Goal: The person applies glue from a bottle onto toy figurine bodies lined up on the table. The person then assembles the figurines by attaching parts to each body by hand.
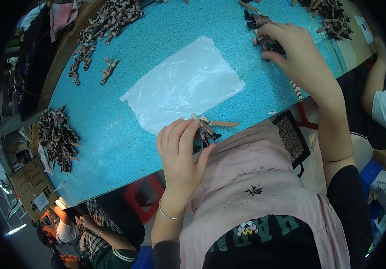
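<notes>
Figurine (206, 127) lengthwise left-right, blade rightward

A single head-worn fisheye looks steeply down, close over the blue table (112, 134) at the person's lap.

Small brown figure (206, 130) upright at table edge; another (269, 43) far right.

I'm sitting at a speckled blue table (112, 134), its wooden edge strip (52, 76) curving toward nine o'clock. A red stool (141, 195) is standing under it at six. A cardboard box (29, 179) is sitting on the floor at eight. A black tray (291, 136) of granules is resting at three. Even overhead light is glaring off the tabletop.
</notes>
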`<state>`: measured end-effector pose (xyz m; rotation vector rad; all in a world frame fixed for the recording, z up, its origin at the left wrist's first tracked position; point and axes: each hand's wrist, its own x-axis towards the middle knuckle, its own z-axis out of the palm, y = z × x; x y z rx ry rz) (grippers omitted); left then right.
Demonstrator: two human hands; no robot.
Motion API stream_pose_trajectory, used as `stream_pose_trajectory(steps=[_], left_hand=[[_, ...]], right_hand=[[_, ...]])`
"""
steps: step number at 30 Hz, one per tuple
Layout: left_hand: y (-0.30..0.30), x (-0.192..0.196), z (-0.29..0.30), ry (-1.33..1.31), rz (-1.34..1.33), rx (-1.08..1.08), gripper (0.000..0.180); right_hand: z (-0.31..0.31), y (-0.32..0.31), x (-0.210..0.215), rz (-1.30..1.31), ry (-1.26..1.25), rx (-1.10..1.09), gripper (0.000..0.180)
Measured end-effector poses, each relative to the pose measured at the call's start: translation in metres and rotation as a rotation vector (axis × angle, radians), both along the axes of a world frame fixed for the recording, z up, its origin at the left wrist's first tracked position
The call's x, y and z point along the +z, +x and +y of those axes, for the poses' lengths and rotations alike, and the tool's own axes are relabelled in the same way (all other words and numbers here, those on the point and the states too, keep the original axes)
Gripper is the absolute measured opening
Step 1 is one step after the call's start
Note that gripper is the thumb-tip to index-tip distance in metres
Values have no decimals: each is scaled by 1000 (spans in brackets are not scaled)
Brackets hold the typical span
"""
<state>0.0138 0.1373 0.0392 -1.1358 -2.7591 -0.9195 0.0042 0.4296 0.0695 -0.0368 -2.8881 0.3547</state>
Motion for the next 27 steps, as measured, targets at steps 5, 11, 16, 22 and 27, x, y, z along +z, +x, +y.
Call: stream_pose_trajectory(steps=[5,11,16,22,27], left_hand=[[0,-1,-1,10,-12,-1,63],[-2,4,0,-17,0,-13,62],[-2,9,2,-53,5,-17,60],[-3,14,5,-92,26,-27,60],[2,20,8,-120,48,14,62]], right_hand=[[-1,6,-6,58,123,124,30],[-24,21,-2,-97,-235,311,46],[-53,39,-1,-174,-573,410,47],[-63,43,-18,-166,-495,440,53],[-17,36,-4,6,-474,341,51]])
